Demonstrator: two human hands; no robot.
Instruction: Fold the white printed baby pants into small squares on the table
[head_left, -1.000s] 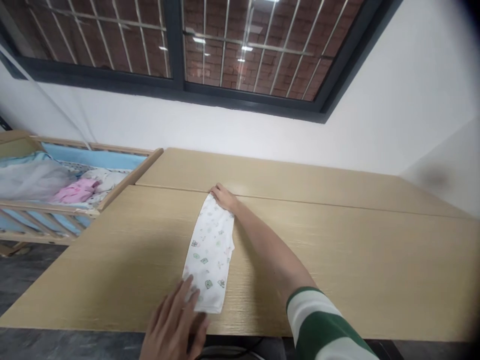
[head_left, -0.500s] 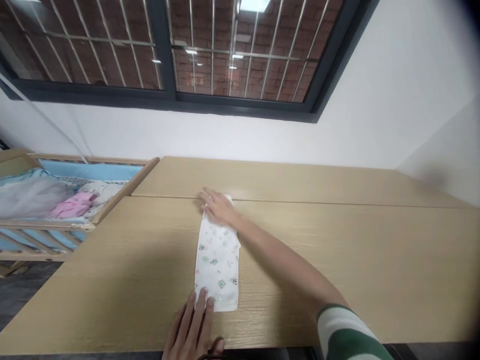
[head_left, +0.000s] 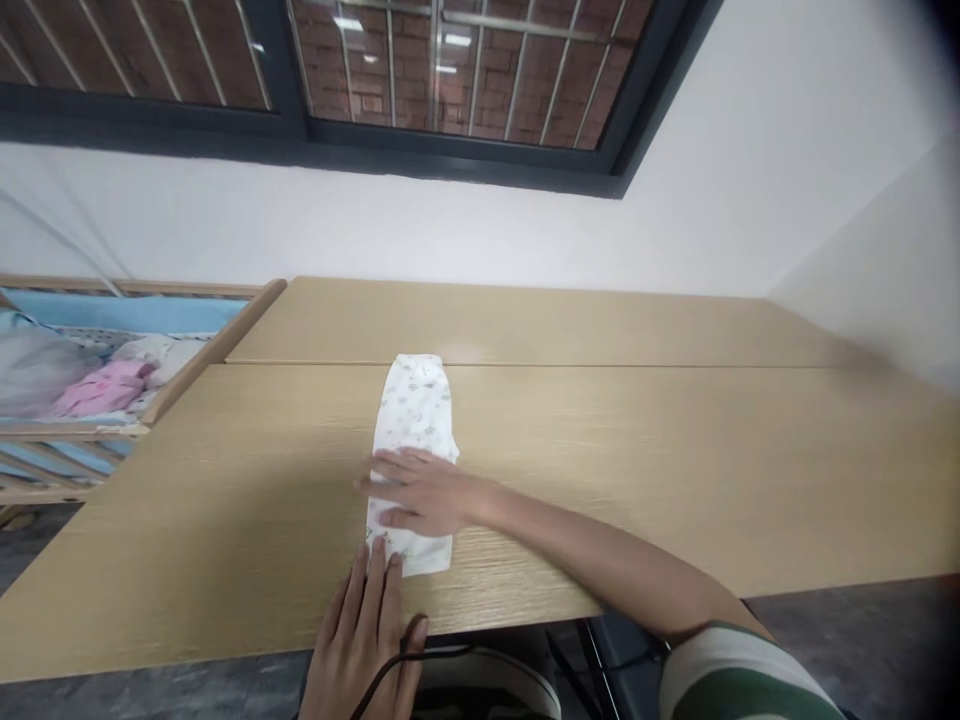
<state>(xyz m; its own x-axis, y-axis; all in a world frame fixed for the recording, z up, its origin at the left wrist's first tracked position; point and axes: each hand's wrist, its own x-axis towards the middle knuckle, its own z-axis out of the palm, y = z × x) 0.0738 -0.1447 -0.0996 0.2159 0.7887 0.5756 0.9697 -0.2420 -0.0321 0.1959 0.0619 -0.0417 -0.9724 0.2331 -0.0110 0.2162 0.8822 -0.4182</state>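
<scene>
Two hands at work, both bare and palm down, and it's the right hand (head_left: 420, 490) that has just made the move! Half a second ago it lay across the far end of the white printed cloth (head_left: 416, 408); now it has swept back toward me, over the near half, fingers spread wide, gripping nothing. It's a little blurred, so how hard it presses I can't tell. Beyond it the far end has come into full sight, lying flat, its edge just past the seam (head_left: 600, 366) in the tabletop (head_left: 637, 450). So, as I read it, that stretch has had its smoothing and the stroke is down at my end; no big ruck shows, though what lies under my palm is hidden.

Over to the left hand (head_left: 364, 620): it has kept its post at the near left corner, fingers long and straight, tips touching the cloth, steadying it, I'd say, without a grip. A black cord (head_left: 442, 655) runs across by the thumb. The cloth lies lengthwise in front of me, well apart from the cot (head_left: 217, 350) off to the left.
</scene>
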